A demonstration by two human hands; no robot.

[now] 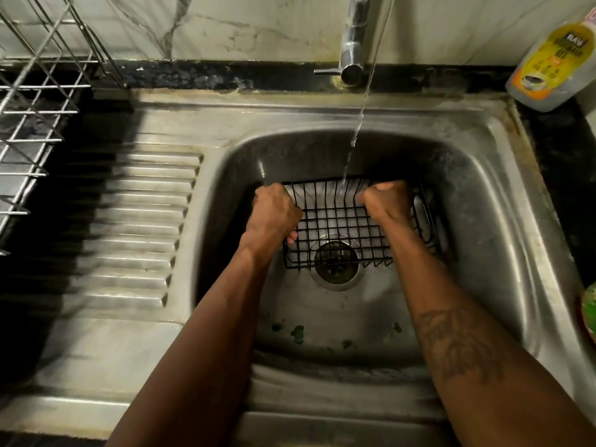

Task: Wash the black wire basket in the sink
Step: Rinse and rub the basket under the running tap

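Note:
The black wire basket sits low in the steel sink, over the drain. My left hand grips the basket's left side with closed fingers. My right hand is closed around its wires toward the right side. A thin stream of water falls from the tap onto the basket's far edge between my hands. Part of the basket's right end shows beyond my right hand.
A ribbed steel drainboard lies left of the basin. A silver wire dish rack stands at far left. A dish soap bottle stands at back right. Green scraps lie on the sink floor. A green object shows at the right edge.

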